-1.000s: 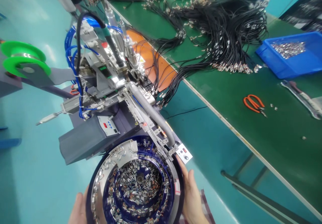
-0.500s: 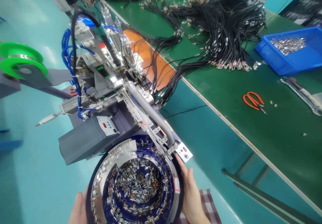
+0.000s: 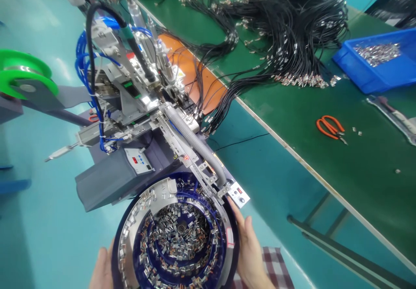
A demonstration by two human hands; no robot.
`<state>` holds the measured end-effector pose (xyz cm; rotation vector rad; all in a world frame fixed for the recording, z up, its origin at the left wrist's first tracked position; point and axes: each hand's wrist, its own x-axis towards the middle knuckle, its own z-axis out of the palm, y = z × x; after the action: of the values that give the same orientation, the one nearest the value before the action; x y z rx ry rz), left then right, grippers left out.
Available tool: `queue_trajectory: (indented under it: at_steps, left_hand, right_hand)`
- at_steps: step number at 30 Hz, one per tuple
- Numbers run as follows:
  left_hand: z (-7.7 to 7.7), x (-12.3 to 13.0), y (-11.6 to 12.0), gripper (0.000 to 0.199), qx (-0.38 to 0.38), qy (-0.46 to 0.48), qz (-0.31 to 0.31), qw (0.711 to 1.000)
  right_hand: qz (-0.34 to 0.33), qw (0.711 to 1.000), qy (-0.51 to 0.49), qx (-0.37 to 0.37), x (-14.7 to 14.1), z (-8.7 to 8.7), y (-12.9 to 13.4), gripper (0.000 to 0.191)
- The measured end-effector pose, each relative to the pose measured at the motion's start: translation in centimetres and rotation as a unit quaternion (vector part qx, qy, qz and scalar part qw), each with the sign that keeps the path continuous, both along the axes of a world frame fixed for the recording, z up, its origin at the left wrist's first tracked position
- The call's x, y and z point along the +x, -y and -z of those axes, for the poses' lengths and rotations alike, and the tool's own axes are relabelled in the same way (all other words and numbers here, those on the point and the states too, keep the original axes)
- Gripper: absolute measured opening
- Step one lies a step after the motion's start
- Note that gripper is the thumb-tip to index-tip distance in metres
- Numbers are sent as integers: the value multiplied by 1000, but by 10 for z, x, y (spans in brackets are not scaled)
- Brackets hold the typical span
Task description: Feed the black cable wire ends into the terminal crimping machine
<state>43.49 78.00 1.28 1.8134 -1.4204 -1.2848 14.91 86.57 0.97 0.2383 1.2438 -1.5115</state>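
Observation:
A round dark-blue vibratory feeder bowl (image 3: pixel 231 261) fills the bottom middle, with many small metal connector parts (image 3: pixel 182 241) lying inside it and along its spiral track. My left hand (image 3: pixel 102 266) is against the bowl's left side, its fingertips hidden behind the outer wall. On the opposite side my right hand (image 3: pixel 249 252) is pressed to the outer wall, thumb up and fingers reaching forward along it. Between them the two hands clasp the bowl. A straight feed rail (image 3: pixel 172 139) runs from the bowl up to the machine (image 3: pixel 130 81).
A grey control box (image 3: pixel 107 180) stands left of the bowl, and a small control panel (image 3: pixel 238 194) sits by my right fingertips. The green table (image 3: pixel 292 120) carries bundled black cables (image 3: pixel 289 29), orange-handled cutters (image 3: pixel 329 127), a wrench (image 3: pixel 394 118) and a blue tray (image 3: pixel 367 79). A green reel (image 3: pixel 35 66) is at left.
The view has shifted slightly, so the items on the table appear a little farther right. Both hands stay in place on the bowl's sides.

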Motion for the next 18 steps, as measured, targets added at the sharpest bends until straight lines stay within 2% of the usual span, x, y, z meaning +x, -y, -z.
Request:
queue_trajectory:
  at_steps: [6, 12, 18]
  left_hand:
    - [-3, 1, 5, 44, -10, 45, -11, 999]
    - [-9, -4, 10, 50, 2, 46, -39, 998]
    - [-7, -2, 7, 46, 33, -53, -37, 997]
  right_hand:
    - [-11, 1000, 5, 7, 0, 2, -3, 60]
    - [-7, 1000, 18, 5, -1, 1, -2, 61]
    - [3, 999, 31, -11, -3, 1, -2, 59]
